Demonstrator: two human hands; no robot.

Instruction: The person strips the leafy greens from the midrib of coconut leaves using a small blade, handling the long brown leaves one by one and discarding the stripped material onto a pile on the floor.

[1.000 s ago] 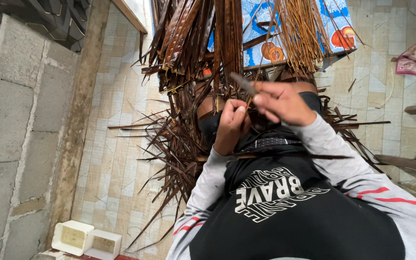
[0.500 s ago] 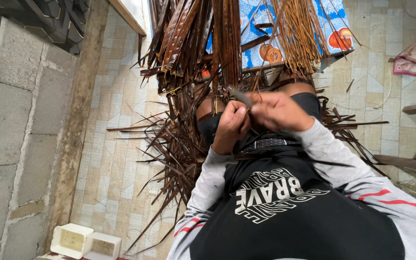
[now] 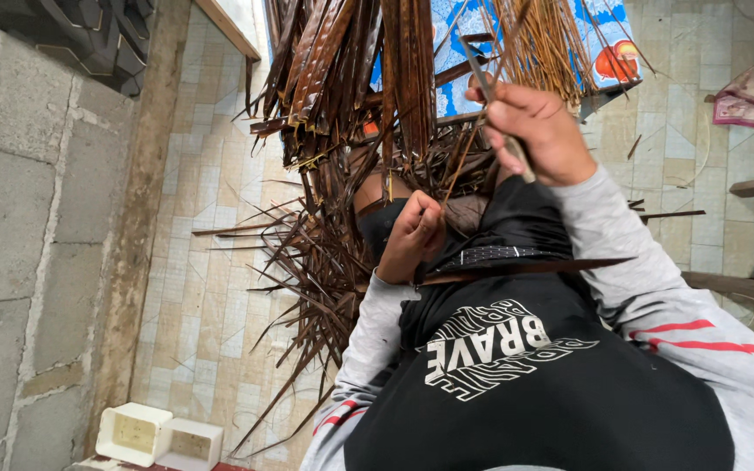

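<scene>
A person in a black printed top with grey sleeves is working dried brown palm-leaf strips (image 3: 351, 78) while looking down over their own lap. The left hand (image 3: 412, 235), just below the hanging bundle of strips, is curling shut and pinching a single thin strip (image 3: 469, 157) near its base. The right hand (image 3: 538, 131), up and to the right of that bundle, is closing around a slim knife (image 3: 490, 96), its blade running up-left toward the strip.

The step in hand looks like splitting or scraping the strip. Doing it well would mean keeping the strip taut between the two hands, holding the blade at a shallow angle, and cutting away from the pinching fingers.

Loose trimmings (image 3: 307, 262) are piling up below and left of the bundle, spreading over the tiled floor (image 3: 194, 262). A long dark strip (image 3: 525, 269) is lying across the lap beneath the bundle. Left of the bundle, a grey block wall (image 3: 19, 244) is closing in that side, with two white boxes (image 3: 159, 433) at its foot. A blue patterned sheet (image 3: 613, 44) is showing behind the bundle. The freest room is lying to the bundle's right, over bare tiles.
</scene>
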